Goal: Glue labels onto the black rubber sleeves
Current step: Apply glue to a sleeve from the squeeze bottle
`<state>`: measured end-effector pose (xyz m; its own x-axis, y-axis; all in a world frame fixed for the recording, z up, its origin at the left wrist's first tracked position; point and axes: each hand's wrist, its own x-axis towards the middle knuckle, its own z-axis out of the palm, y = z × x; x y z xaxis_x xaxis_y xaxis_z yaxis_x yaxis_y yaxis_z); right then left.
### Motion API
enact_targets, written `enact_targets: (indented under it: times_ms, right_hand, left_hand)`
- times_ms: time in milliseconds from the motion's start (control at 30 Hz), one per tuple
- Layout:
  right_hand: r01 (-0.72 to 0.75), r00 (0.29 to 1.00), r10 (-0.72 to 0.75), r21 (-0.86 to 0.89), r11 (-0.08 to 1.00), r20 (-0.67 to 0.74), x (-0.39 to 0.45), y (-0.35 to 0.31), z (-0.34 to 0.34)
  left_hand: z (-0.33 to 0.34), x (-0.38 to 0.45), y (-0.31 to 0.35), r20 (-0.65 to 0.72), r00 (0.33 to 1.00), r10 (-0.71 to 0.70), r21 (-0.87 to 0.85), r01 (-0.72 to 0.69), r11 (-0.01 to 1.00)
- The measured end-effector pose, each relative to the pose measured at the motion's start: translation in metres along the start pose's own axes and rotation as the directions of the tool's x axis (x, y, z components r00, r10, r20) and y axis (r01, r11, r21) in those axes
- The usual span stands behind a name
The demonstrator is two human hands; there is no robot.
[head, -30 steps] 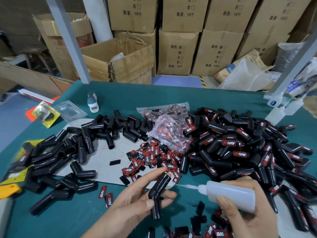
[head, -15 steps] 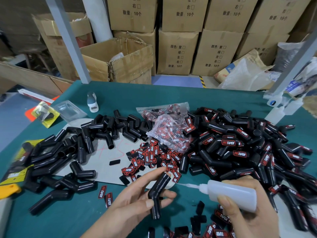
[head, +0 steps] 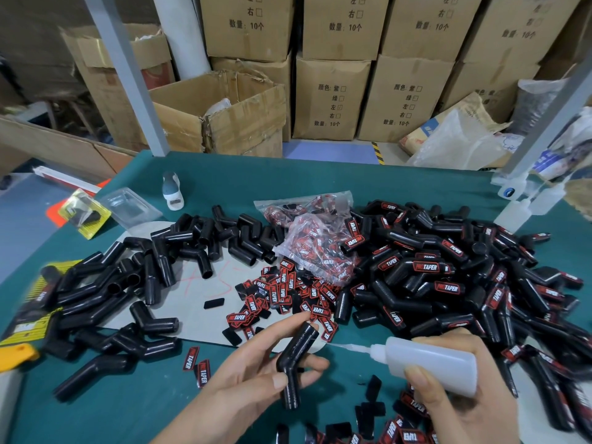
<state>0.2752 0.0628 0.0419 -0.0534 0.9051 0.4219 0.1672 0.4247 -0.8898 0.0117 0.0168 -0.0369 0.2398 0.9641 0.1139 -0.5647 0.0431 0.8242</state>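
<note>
Black rubber sleeve sits pinched in our left hand, angled above the table toward the glue bottle our right hand grips, nozzle aimed, we judge, to wet its upper face.

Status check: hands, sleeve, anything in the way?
Left hand grips bent black sleeve. Right hand holds glue bottle, nozzle aimed at sleeve. No label on it. Nothing between.

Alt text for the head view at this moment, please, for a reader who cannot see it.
Over a green table, the left hand holds a bent black rubber sleeve while the right hand grips a white glue bottle, nozzle aimed at the sleeve. Loose red labels lie between a plain sleeve pile and a labelled pile.
</note>
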Motion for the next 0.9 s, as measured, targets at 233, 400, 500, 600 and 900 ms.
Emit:
enact_targets:
  times_ms: [233,400,500,600,900]
  right_hand:
    - [-0.001,1.0,0.001,-0.011,1.0,-0.002,0.0,0.001,-0.001]
    - [-0.007,1.0,0.007,-0.007,1.0,-0.014,-0.001,0.0,0.0]
    - [-0.009,1.0,0.009,-0.001,1.0,-0.002,-0.001,-0.001,0.0]
    - [-0.005,1.0,0.005,-0.009,1.0,-0.004,0.0,-0.003,0.0]
    - [-0.014,1.0,0.014,-0.014,1.0,-0.002,-0.001,-0.003,0.0]
  left_hand:
    - [-0.013,-0.002,-0.009,-0.009,1.0,0.006,0.051,-0.005,0.999]
    - [-0.005,-0.004,-0.005,0.06,0.998,0.017,0.035,-0.019,0.999]
    - [-0.002,-0.004,-0.004,0.061,0.998,0.016,0.057,-0.019,0.998]
    - [-0.002,-0.004,-0.004,0.058,0.998,0.011,0.078,-0.016,0.997]
    - [-0.004,-0.004,-0.004,0.043,0.999,0.018,0.108,-0.023,0.994]
